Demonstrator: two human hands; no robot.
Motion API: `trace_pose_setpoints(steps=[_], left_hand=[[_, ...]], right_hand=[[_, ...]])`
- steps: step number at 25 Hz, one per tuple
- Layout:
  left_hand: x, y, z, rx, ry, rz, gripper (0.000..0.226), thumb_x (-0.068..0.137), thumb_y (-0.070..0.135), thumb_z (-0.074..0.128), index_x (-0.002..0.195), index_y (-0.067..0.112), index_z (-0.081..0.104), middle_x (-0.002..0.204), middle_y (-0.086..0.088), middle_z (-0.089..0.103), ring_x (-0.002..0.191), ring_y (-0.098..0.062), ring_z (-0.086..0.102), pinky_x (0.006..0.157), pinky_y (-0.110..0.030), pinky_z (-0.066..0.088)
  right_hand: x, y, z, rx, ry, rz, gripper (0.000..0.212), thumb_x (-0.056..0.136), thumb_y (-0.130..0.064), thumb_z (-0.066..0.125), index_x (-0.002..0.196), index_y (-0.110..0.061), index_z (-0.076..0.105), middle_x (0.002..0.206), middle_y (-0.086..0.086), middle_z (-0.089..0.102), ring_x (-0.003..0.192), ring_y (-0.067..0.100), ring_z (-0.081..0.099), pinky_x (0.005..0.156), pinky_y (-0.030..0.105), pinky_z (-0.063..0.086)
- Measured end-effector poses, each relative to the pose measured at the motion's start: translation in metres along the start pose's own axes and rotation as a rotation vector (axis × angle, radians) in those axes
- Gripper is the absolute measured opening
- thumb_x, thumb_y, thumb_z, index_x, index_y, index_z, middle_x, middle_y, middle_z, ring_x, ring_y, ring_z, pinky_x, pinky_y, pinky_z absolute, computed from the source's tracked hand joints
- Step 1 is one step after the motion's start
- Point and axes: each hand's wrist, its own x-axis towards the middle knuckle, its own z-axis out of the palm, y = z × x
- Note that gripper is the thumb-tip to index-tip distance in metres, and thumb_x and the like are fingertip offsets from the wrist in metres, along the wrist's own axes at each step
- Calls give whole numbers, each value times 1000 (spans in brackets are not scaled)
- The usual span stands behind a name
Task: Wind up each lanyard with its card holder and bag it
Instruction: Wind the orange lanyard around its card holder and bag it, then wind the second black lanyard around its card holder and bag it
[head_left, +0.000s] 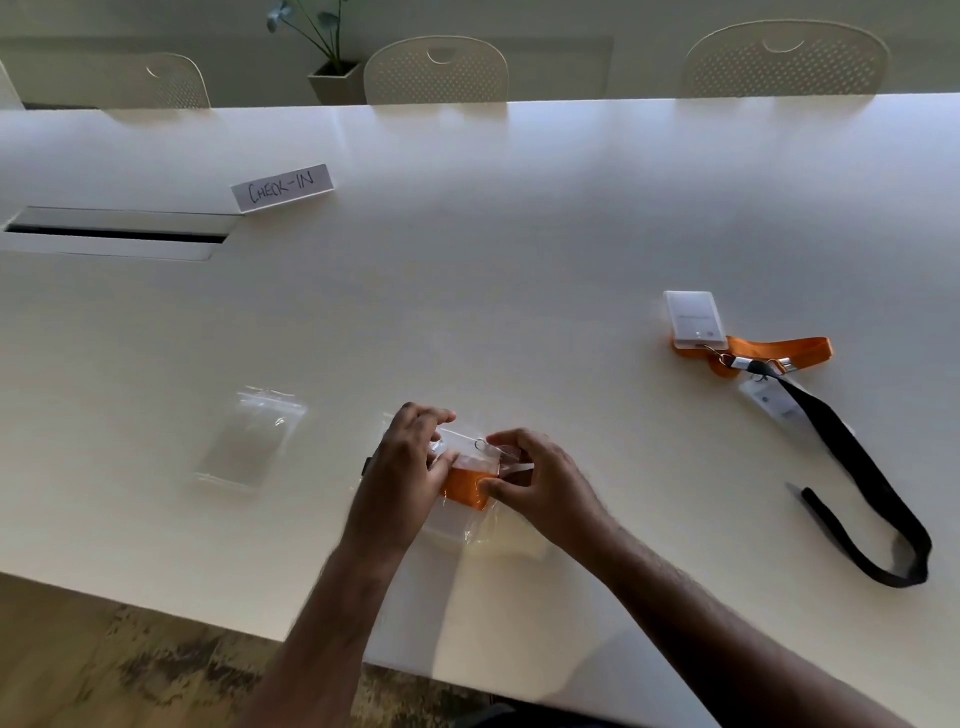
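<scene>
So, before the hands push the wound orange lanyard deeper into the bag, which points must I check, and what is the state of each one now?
1. Orange lanyard wound compactly: ok, it sits as a tight bundle.
2. Card holder kept with the bundle: ok, it lies on top of it.
3. Both hands holding: ok, left hand and right hand grip the bundle and the clear bag.
4. Bag mouth open wide enough: cannot tell, the fingers hide it.
5. Spare bag ready: ok, flat on the table.
6. All lanyards wound: not ok, the black lanyard lies loose.
</scene>
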Motion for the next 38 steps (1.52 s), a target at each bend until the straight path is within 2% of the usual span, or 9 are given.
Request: trace_pose_setpoints(steps=[4, 8, 12, 16, 18, 23, 30, 34, 38], left_hand=[[2, 1, 1, 27, -5, 16, 41, 91, 12, 79, 130, 17, 67, 127, 3, 60, 107, -10, 64, 91, -30, 61], [7, 11, 7, 123, 24, 64, 36, 92, 20, 80, 126, 16, 69, 124, 0, 65, 116, -19, 62, 93, -30, 55], [17, 28, 22, 136, -20, 86, 38, 95, 28, 76, 130, 16, 68, 128, -2, 66, 120, -21, 60, 97, -27, 47], [29, 47, 39, 126, -93, 116, 41, 97, 33, 72, 134, 19, 63, 133, 0, 62, 124, -22, 57, 103, -33, 43], [36, 60, 50, 127, -134, 134, 44, 97, 35, 70, 138, 19, 61, 136, 1, 59, 127, -23, 56, 106, -37, 44], [59, 96, 78, 105, -234, 186, 57, 97, 39, 69, 148, 18, 52, 149, -2, 54, 138, -24, 49, 115, -39, 39], [84, 150, 121, 86, -344, 263, 65, 99, 45, 65, 155, 21, 42, 156, 1, 45, 142, -22, 44, 115, -37, 35], [96, 175, 142, 82, -378, 289, 66, 99, 45, 64, 156, 21, 40, 158, 2, 43, 143, -21, 43, 115, -36, 35], [107, 189, 155, 64, -431, 311, 66, 99, 45, 64, 155, 20, 40, 160, 2, 41, 146, -21, 41, 118, -38, 36]], right_hand=[[-1, 0, 2, -12, 4, -7, 58, 87, -21, 87, 140, -13, 64, 128, -1, 60, 89, -4, 70, 82, 7, 54], [-5, 0, -11, -75, 59, -47, 61, 92, -32, 82, 146, -18, 58, 134, -3, 57, 114, 7, 62, 91, 10, 52], [-12, 8, -39, -197, 104, -61, 54, 98, -41, 71, 148, -25, 55, 137, -7, 54, 115, 4, 57, 86, 3, 47], [-21, 21, -77, -288, 206, -75, 53, 101, -41, 68, 149, -25, 55, 141, -6, 55, 128, 10, 54, 106, 22, 48], [-26, 30, -97, -372, 249, -56, 56, 102, -41, 67, 152, -23, 53, 147, -2, 56, 135, 15, 51, 111, 25, 39], [-35, 52, -144, -534, 312, 4, 63, 102, -38, 67, 157, -17, 47, 155, 3, 54, 142, 21, 50, 116, 34, 34], [-43, 75, -202, -553, 474, 84, 59, 96, -27, 76, 149, -8, 57, 151, 11, 57, 144, 29, 51, 120, 43, 38], [-39, 85, -229, -624, 515, 97, 46, 93, -23, 78, 138, -16, 68, 149, 10, 58, 138, 34, 55, 115, 46, 39], [-26, 95, -244, -718, 446, 198, 39, 100, -37, 68, 137, -27, 69, 162, 4, 47, 149, 29, 43, 123, 47, 27]])
